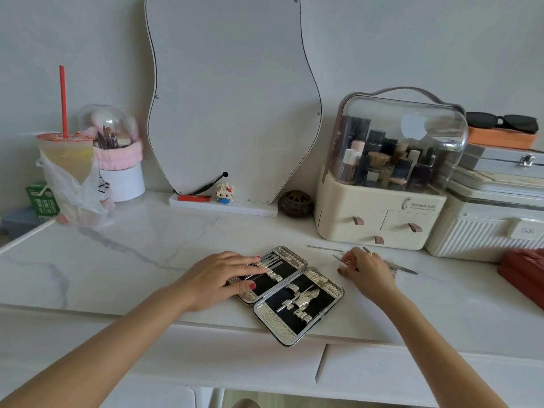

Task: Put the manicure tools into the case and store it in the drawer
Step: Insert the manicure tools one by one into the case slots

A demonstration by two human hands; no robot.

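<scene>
An open manicure case [290, 293] with a silver textured rim and black lining lies near the front edge of the marble tabletop. Several metal tools sit under its straps in both halves. My left hand [226, 275] rests flat on the case's left half, fingers spread over the tools there. My right hand [365, 267] is just right of the case, fingers curled over loose metal tools [404, 267] on the table; whether it grips one I cannot tell. A thin metal pick [323, 247] lies apart behind it. A drawer front [382, 375] shows below the tabletop.
A cream cosmetics organiser [379, 219] with small drawers stands behind the right hand, a white ribbed box [482, 234] beside it, a red object [524, 272] at the right edge. A wavy mirror [232, 98] stands at the back, a drink cup [66, 154] and brush holder [120, 175] far left.
</scene>
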